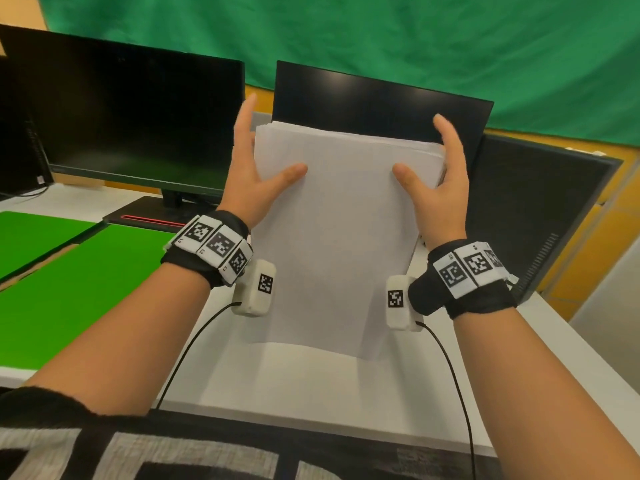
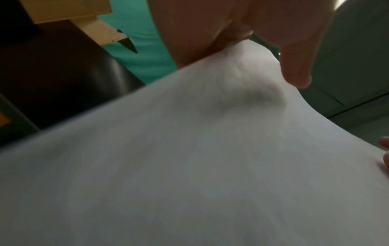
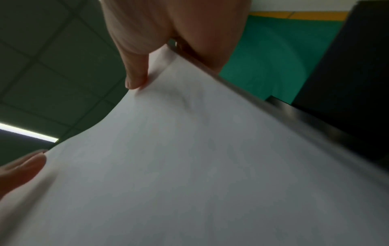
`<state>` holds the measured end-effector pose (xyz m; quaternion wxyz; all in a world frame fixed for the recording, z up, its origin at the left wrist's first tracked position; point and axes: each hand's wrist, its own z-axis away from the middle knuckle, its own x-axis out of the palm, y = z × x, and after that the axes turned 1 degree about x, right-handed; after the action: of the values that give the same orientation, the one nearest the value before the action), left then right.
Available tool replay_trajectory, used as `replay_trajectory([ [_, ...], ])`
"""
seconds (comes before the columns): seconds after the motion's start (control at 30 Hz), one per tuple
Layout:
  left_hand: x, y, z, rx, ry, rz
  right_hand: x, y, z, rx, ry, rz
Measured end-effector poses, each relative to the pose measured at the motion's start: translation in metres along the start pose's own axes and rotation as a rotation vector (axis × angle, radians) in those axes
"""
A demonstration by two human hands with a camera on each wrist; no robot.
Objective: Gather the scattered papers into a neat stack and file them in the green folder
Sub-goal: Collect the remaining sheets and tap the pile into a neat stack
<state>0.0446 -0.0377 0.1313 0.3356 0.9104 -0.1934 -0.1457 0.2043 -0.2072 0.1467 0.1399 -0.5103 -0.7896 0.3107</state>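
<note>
The left hand (image 1: pixel 254 181) and right hand (image 1: pixel 438 188) each grasp a side edge of the paper stack (image 1: pixel 337 237), held upright above the bench (image 1: pixel 311 382), right of the open green folder (image 1: pixel 79 289); tap its lower edge square first; grip loosely so sheets settle.

Bare white desk (image 1: pixel 294 382) lies before us; two dark monitors (image 1: pixel 131 116) wall off the rear, the open green folder (image 1: pixel 79 289) occupies our left.
</note>
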Motion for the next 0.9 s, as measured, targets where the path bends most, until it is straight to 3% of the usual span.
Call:
replay_trajectory([
  [0.27, -0.002, -0.005, -0.002, 0.103, -0.035, -0.043, 0.002, 0.001, -0.002, 0.025, 0.042, -0.009],
  [0.47, 0.0, -0.006, -0.007, 0.053, 0.021, 0.036, 0.002, 0.001, -0.003, 0.065, 0.092, -0.099],
  [0.53, -0.003, -0.01, -0.004, -0.042, 0.005, 0.147, 0.0, 0.004, 0.002, 0.113, 0.057, -0.161],
  [0.6, -0.004, -0.025, 0.01, -0.234, -0.028, 0.315, -0.001, 0.016, 0.017, 0.212, 0.021, -0.204],
  [0.67, 0.0, -0.05, 0.038, -0.448, -0.049, 0.435, 0.002, 0.037, 0.046, 0.385, -0.006, -0.208],
  [0.73, 0.007, -0.07, 0.068, -0.619, -0.091, 0.417, 0.007, 0.056, 0.078, 0.574, -0.027, -0.201],
  [0.8, 0.016, -0.078, 0.085, -0.688, -0.09, 0.371, 0.013, 0.065, 0.096, 0.664, -0.023, -0.19],
  [0.9, 0.022, -0.072, 0.08, -0.674, 0.0, 0.351, 0.017, 0.063, 0.09, 0.651, 0.023, -0.204],
])
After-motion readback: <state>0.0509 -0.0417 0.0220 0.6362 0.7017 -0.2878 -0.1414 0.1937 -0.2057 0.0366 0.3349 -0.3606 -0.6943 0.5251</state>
